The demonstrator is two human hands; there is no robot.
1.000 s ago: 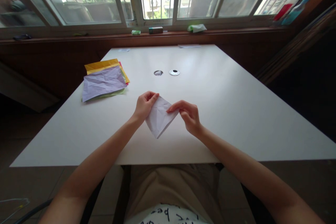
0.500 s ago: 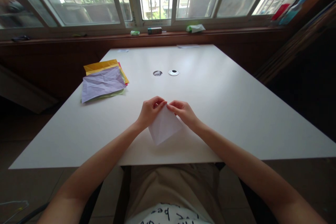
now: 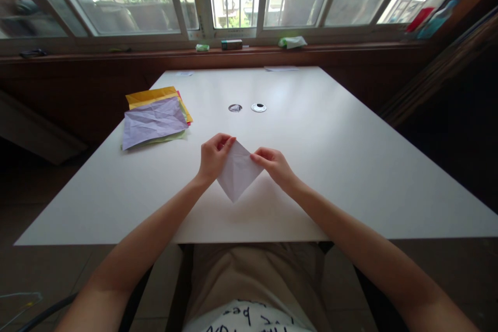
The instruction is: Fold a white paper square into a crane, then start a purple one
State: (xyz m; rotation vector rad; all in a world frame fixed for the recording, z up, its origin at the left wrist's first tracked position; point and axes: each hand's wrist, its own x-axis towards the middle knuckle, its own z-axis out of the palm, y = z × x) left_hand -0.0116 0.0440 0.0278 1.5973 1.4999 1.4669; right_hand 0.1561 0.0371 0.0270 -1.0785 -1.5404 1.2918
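Holding: left hand (image 3: pixel 212 158) and right hand (image 3: pixel 274 166) both pinch one folded white paper (image 3: pixel 237 174).
Paper position: over the desk (image 3: pixel 342 166), midway between its left and right edges and closer to the near edge than the far one. It sits directly between the two hands.
Left fingers (image 3: pixel 227 141): closed on the paper's far-left side, right up by its far corner.
Right fingers (image 3: pixel 260 156): closed on the paper's right corner.
Shape: diamond, one corner toward the far edge and one toward the near edge.
Long axis: far corner to near corner, roughly square to the desk's near edge.
Key relation: both grips sit on the far half of the diamond. The near tip hangs free on the near-edge side of the fingers, held by neither hand.
Desk contact: cannot tell whether that tip touches the desk.
Nearer hand: both in contact, with the left grip farther toward the far edge than the right.
Around: stack of coloured sheets (image 3: pixel 155 119) near the left edge, well apart. Two round cable ports (image 3: pixel 259 108) lie beyond the paper toward the far edge.
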